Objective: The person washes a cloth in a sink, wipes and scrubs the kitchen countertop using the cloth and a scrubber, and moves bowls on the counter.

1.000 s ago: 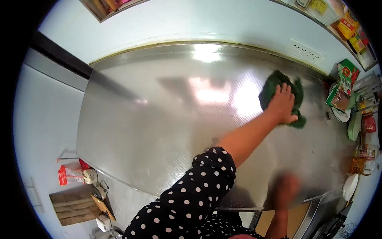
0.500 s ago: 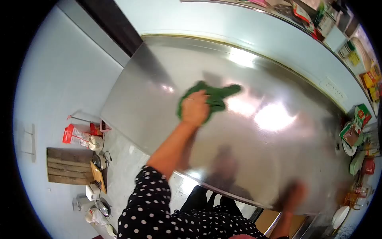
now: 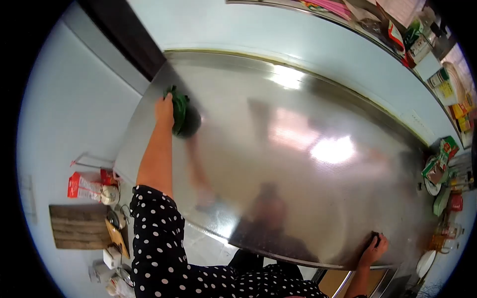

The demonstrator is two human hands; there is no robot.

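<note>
A steel countertop [image 3: 238,144] with bright reflections fills the middle of the head view. Near its far left corner, my left hand [image 3: 165,110] grips a green cloth [image 3: 181,114], which hangs bunched along the right side of the fingers. My right hand [image 3: 375,249] rests at the front right edge of the counter, fingers curled round a small dark object [image 3: 373,239] too small to name.
Packets and bottles line a shelf [image 3: 387,39] at the upper right. A green packet [image 3: 439,161], plates and bottles stand along the right edge. At the lower left are a red and white bag [image 3: 84,187], a wooden board [image 3: 79,226] and pots.
The green cloth, held in my left hand, has moved from the right side across the counter to the far left. My right hand, blurred before, is now sharper near the front right edge.
</note>
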